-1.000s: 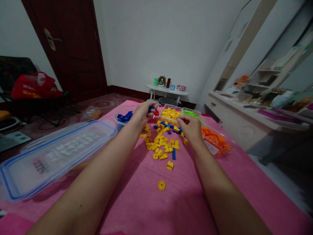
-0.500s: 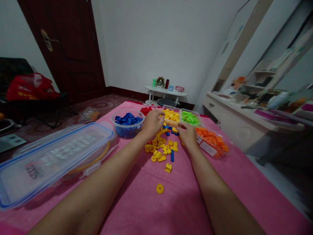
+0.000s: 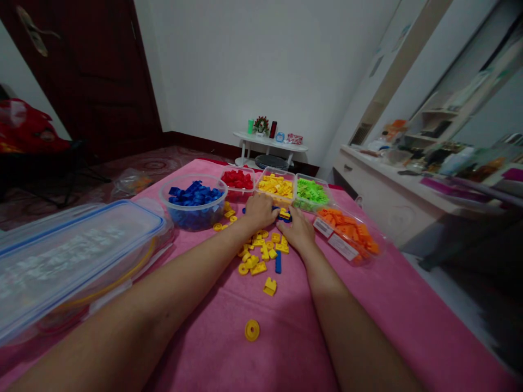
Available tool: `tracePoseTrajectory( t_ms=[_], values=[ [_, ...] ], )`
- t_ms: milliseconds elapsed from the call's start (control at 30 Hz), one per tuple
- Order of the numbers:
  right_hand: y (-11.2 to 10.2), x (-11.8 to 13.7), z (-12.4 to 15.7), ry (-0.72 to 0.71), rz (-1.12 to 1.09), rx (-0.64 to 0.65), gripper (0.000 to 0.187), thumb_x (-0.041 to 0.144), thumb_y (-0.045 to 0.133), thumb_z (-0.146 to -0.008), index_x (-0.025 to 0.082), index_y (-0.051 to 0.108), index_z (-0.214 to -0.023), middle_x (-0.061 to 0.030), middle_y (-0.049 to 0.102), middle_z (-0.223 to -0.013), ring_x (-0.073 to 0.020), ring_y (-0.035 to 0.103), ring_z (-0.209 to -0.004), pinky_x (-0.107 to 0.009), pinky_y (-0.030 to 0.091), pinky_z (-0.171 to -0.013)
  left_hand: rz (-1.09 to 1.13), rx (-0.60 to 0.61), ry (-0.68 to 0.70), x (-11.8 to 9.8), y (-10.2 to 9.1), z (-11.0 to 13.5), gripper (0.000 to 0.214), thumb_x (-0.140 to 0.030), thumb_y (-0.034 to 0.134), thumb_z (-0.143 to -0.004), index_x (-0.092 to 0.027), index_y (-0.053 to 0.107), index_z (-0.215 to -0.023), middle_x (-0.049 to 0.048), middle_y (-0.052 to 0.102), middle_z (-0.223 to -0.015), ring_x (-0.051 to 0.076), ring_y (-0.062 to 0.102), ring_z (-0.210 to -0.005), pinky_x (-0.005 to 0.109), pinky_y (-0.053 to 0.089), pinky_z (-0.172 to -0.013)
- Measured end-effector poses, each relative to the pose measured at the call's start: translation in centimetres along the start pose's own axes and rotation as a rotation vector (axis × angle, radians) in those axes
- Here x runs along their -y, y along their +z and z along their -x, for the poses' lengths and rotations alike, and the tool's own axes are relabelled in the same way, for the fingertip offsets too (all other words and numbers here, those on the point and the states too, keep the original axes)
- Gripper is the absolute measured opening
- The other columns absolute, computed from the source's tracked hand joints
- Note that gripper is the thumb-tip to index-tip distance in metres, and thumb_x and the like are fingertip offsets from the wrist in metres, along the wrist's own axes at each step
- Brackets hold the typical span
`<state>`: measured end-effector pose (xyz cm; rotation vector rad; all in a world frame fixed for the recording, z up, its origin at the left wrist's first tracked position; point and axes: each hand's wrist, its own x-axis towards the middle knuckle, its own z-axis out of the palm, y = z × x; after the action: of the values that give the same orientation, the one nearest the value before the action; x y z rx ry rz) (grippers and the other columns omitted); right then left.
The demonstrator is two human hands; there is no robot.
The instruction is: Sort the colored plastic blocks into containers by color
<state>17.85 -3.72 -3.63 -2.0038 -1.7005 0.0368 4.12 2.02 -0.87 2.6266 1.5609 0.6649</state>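
Your left hand (image 3: 258, 211) came back from the blue tub (image 3: 194, 213) to join your right hand (image 3: 298, 230). Both sets of fingers curled over the blue bricks (image 3: 280, 219) at their tips. I could not tell whether they gripped any. Yellow bricks (image 3: 261, 253) lay beside your wrists.

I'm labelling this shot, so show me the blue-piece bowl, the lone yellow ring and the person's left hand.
blue-piece bowl (image 3: 195, 222): head view, clear front wall.
lone yellow ring (image 3: 252, 330): head view, its flat face.
left hand (image 3: 258, 211): head view, back of the hand.
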Motion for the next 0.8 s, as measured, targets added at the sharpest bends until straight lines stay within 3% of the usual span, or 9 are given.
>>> tracePoseTrajectory(
  t_ms=[167, 300, 433, 533, 633, 733, 800],
  values=[
    [-0.3, 1.0, 0.1, -0.048, -0.016, 0.034, 0.063, 0.036, 0.059, -0.075, 0.026, 0.045, -0.136, -0.0099, 0.050, -0.139, -0.0300, 0.050, -0.123, -0.042, 0.042, -0.096, 0.060, 0.079, 0.077, 0.4, 0.8, 0.2, 0.044, -0.042, 0.047, -0.085, -0.018, 0.065, -0.117, 0.0132, 0.059, -0.117, 0.029, 0.051, -0.114, 0.038, 0.040, -0.097],
    [-0.8, 1.2, 0.1, -0.078, -0.154, 0.060, 0.057, 0.024, 0.062, -0.068, 0.025, 0.056, -0.125, -0.0072, 0.059, -0.129, -0.0272, 0.056, -0.115, -0.040, 0.045, -0.094, 0.182, 0.140, 0.170, 0.8, 0.2, 0.4, 0.038, -0.036, 0.052, -0.083, -0.018, 0.067, -0.112, 0.0097, 0.063, -0.115, 0.025, 0.054, -0.111, 0.034, 0.040, -0.098],
    [-2.1, 1.9, -0.2, -0.192, -0.588, 0.224, 0.051, 0.013, 0.059, -0.062, 0.019, 0.063, -0.112, -0.0044, 0.069, -0.111, -0.0213, 0.064, -0.101, -0.034, 0.049, -0.088, 0.568, 0.292, 0.154, 1.3, -2.3, 0.8, 0.037, -0.035, 0.041, -0.090, -0.014, 0.071, -0.085, 0.0060, 0.071, -0.088, 0.018, 0.064, -0.085, 0.026, 0.048, -0.080],
    [-3.7, 2.6, -0.6, -0.297, -0.785, 0.299, 0.047, 0.013, 0.059, -0.064, 0.017, 0.066, -0.110, -0.0047, 0.070, -0.108, -0.0191, 0.066, -0.095, -0.031, 0.052, -0.083, 0.899, 0.257, 0.002, 1.6, -4.5, 1.4, 0.043, -0.038, 0.035, -0.093, -0.012, 0.068, -0.085, 0.0075, 0.071, -0.084, 0.015, 0.065, -0.073, 0.023, 0.049, -0.067],
    [-4.9, 2.9, -0.9, -0.289, -0.635, 0.216, 0.038, 0.014, 0.060, -0.067, 0.018, 0.070, -0.104, -0.0060, 0.073, -0.102, -0.0188, 0.068, -0.086, -0.031, 0.053, -0.077, 1.015, 0.115, -0.073, 2.1, -5.5, 2.1, 0.033, -0.036, 0.044, -0.090, -0.012, 0.067, -0.086, 0.0078, 0.071, -0.086, 0.014, 0.066, -0.075, 0.020, 0.048, -0.062],
    [-5.3, 2.5, -1.0, -0.253, -0.433, 0.146, 0.026, 0.014, 0.062, -0.069, 0.017, 0.073, -0.093, -0.0066, 0.074, -0.091, -0.0191, 0.068, -0.079, -0.031, 0.053, -0.073, 0.958, 0.025, -0.060, 3.0, -5.0, 2.4, 0.015, -0.020, 0.056, -0.081, -0.012, 0.068, -0.084, 0.0057, 0.071, -0.082, 0.013, 0.066, -0.074, 0.020, 0.049, -0.064],
    [-5.2, 2.1, -0.9, -0.251, -0.378, 0.147, 0.022, 0.012, 0.063, -0.069, 0.017, 0.074, -0.088, -0.0060, 0.075, -0.087, -0.0191, 0.068, -0.077, -0.031, 0.053, -0.071, 0.874, 0.018, -0.053, 3.6, -4.4, 2.5, 0.014, -0.013, 0.059, -0.075, -0.012, 0.070, -0.085, 0.0041, 0.070, -0.076, 0.013, 0.064, -0.069, 0.020, 0.049, -0.063]
  ],
)
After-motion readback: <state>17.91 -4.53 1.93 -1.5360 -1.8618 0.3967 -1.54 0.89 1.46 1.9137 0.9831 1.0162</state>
